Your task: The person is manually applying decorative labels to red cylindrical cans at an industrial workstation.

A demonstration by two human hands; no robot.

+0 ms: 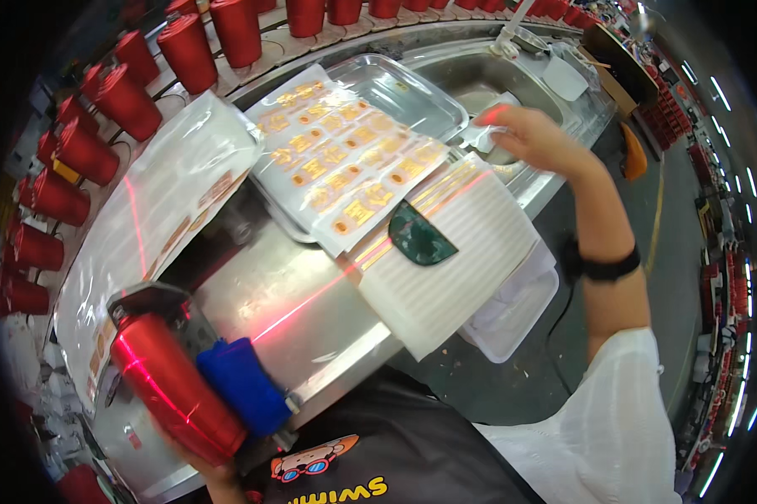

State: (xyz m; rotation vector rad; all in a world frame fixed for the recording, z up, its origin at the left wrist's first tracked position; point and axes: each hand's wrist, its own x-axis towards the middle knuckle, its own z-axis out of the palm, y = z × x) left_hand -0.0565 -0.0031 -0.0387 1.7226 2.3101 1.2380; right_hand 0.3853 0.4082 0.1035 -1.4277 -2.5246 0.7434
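While your left hand [214, 470] grips the red metallic cylinder [177, 395] lying diagonally at your lap, your right hand [534, 139] pinches the small white paper piece [483, 134] far ahead, beyond the sticker sheets [345, 155].

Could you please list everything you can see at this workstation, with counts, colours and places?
red cup: one, red, lower left, in the left hand
blue cloth: one, blue, beside that cup
red cups: many, red, rows along the far left and top
sticker sheet: one, clear with gold labels, centre, over the metal tray
metal tray: one, silver, upper centre
white sheets: a stack, white, right of centre
green scraper: one, dark green, on the white sheets
steel bench: one, silver, centre
left hand: bottom edge, gripping the red cup
right hand: upper right, holding something small and white
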